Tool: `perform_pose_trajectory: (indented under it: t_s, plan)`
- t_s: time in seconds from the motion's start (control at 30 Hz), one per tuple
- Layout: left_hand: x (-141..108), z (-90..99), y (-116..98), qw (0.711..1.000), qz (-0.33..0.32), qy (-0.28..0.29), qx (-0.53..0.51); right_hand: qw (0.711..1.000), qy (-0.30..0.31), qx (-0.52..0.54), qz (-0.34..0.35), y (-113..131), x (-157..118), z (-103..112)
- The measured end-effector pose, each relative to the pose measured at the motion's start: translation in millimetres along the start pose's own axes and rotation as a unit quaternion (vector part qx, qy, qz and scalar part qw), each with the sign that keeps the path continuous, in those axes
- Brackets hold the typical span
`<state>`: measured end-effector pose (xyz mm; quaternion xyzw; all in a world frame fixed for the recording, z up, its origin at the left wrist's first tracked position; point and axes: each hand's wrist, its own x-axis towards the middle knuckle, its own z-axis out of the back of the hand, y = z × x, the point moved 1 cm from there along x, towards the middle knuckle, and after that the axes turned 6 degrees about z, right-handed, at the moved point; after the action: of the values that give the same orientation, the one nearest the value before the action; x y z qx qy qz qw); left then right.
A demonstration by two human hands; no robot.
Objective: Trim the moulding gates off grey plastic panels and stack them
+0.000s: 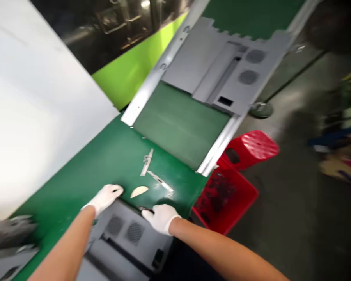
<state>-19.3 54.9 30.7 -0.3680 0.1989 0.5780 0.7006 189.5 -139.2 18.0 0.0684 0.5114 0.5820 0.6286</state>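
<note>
A grey plastic panel (pixel 146 238) with two round speaker-like grilles lies in front of me on the green tabletop. At its far left corner, my left hand (pixel 104 198), in a white glove, has its fingers curled against the edge. My right hand (pixel 162 217), also gloved, rests over the panel's far edge. It is closed round a small dark tool with a bit of red (pixel 143 209), whose kind is blurred and mostly covered. Just beyond the hands lie a pale half-moon piece (pixel 139 191) and two thin light strips, one (pixel 147 162) farther off and one (pixel 161 182) nearer.
Ahead, a green conveyor belt (pixel 178 121) between metal rails carries a similar grey panel (pixel 213 70). Right of the table stands a red bin (pixel 240 199) with dark small parts inside. A white board (pixel 46 97) borders the left; grey parts (pixel 11 242) lie at lower left.
</note>
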Motion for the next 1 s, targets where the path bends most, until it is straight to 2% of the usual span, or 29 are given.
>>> perform_pose_trajectory:
  t_s: [0.13,0.23,0.4,0.57,1.0]
  plan:
    - [-7.1,-2.7,-8.9,0.999,0.025,0.022,-0.003,1.000,0.023,-0.013,0.005,23.7,27.7,-8.2]
    - [-7.3,-5.3,-2.1,0.999,0.041,0.022,-0.004,0.999,0.036,-0.019,0.003,41.5,44.3,-12.5]
    - [-6.8,-9.1,11.6,0.998,0.025,0.031,-0.052,0.999,0.045,-0.027,-0.010,60.8,66.0,-12.1]
    - [-4.3,-11.6,19.6,0.993,0.022,0.031,-0.107,0.998,0.051,-0.032,-0.004,65.1,79.3,-11.7]
    - [-3.9,-10.6,17.2,0.994,0.029,0.029,-0.104,0.996,0.056,-0.069,0.029,60.0,93.4,-19.8]
